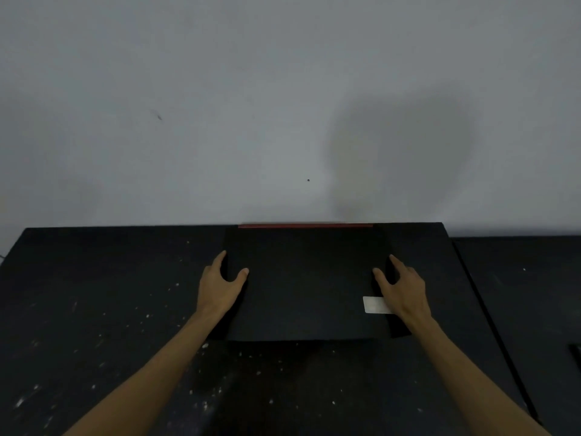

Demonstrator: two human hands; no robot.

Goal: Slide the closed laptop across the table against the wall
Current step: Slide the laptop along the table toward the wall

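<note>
The laptop (306,283) sits with its far edge at the wall (220,105), leaving no room behind. The surface (110,294) lies open left, right and in front, dotted only with white specks.

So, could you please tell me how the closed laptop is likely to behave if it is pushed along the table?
The closed laptop looks like a flat, rigid slab, so it should slide without bending or tipping. With the left hand and right hand on its side edges, it probably stays square. Its red far edge already seems to meet the wall.

Head view, forward-down, close over table (94,309)
</note>
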